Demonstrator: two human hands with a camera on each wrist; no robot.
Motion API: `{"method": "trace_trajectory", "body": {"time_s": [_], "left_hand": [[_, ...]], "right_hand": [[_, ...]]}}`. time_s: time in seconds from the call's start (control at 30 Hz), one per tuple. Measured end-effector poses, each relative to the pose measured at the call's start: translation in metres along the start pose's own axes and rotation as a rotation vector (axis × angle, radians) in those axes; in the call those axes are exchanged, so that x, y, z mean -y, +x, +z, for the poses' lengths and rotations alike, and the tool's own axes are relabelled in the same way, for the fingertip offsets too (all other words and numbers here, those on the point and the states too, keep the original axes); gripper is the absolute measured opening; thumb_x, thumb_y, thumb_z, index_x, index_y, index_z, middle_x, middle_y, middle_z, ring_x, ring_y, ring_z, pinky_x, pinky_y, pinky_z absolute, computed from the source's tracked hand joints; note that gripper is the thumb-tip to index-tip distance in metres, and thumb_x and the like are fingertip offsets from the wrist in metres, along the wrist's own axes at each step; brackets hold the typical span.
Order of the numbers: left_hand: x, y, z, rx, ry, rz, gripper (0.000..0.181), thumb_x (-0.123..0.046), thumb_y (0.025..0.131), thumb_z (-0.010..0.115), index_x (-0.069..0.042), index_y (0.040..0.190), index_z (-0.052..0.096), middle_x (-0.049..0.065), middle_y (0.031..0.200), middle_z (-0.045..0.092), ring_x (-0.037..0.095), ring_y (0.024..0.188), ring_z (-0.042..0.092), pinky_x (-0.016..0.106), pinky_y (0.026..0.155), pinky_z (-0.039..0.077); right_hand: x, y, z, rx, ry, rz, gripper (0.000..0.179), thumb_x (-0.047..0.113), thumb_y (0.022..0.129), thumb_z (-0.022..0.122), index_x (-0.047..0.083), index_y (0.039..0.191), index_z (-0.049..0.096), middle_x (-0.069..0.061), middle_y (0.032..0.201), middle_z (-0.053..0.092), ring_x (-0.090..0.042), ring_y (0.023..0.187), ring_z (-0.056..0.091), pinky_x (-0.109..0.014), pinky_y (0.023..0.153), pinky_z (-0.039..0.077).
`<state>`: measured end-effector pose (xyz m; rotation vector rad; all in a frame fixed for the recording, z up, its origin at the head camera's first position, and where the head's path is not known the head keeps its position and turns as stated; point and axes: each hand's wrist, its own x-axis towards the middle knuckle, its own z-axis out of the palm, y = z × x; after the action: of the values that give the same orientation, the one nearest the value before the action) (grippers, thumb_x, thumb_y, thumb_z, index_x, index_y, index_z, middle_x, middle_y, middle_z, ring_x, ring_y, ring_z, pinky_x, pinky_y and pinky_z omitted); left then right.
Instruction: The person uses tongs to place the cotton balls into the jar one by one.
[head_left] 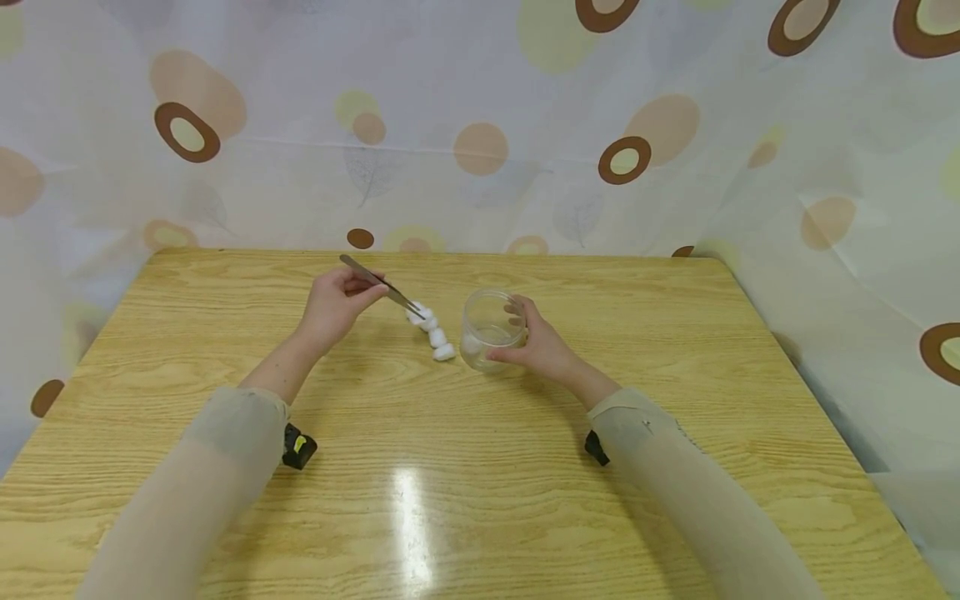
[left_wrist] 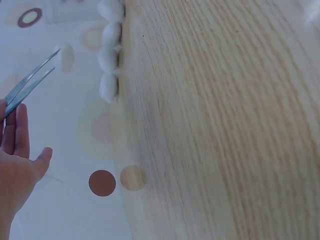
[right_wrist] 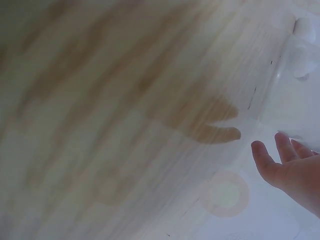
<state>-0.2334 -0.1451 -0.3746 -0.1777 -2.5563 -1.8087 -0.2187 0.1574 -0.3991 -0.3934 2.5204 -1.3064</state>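
Observation:
My left hand [head_left: 335, 307] holds metal tweezers [head_left: 375, 281] with thumb and fingers. In the head view their tips overlap the far end of a short row of white cotton balls [head_left: 438, 337] on the table. The left wrist view shows the two tweezer arms [left_wrist: 35, 80] spread apart, nothing between the tips, and several cotton balls [left_wrist: 109, 59] lined up. Right of that row stands a clear round jar [head_left: 491, 304], open at the top. My right hand [head_left: 547, 346] grips its right side, thumb in front and fingers behind. A whitish lump shows through the jar's lower left.
The wood-grain table [head_left: 465, 500] extends to a patterned curtain [head_left: 420, 192] at the back and right. Small black devices [head_left: 298, 447] show under both wrists, below light sleeves [head_left: 202, 467]. A bright reflection lies on the table front.

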Motion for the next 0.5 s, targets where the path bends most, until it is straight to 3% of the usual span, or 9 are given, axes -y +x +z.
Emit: {"method": "trace_trajectory", "body": {"time_s": [0.33,0.5], "left_hand": [[-0.010,-0.001,-0.001,-0.004,-0.021,-0.003,0.032,-0.014,0.091,0.061,0.006,0.116,0.058,0.024,0.118,0.061,-0.010,0.083,0.058,0.017,0.086,0.052],[-0.017,-0.001,-0.002,-0.022,-0.020,-0.013,0.032,-0.016,0.091,0.062,0.004,0.115,0.059,0.019,0.116,0.063,-0.009,0.083,0.059,0.021,0.088,0.052]], "right_hand": [[-0.001,0.000,0.000,0.003,-0.005,-0.002,0.094,0.025,0.081,0.074,0.009,0.149,0.011,-0.015,0.152,0.027,-0.034,0.138,0.028,-0.056,0.111,0.029],[-0.002,0.000,0.000,0.009,0.000,-0.001,0.094,0.025,0.081,0.074,0.010,0.149,0.010,-0.015,0.152,0.026,-0.034,0.139,0.027,-0.056,0.111,0.029]]}}
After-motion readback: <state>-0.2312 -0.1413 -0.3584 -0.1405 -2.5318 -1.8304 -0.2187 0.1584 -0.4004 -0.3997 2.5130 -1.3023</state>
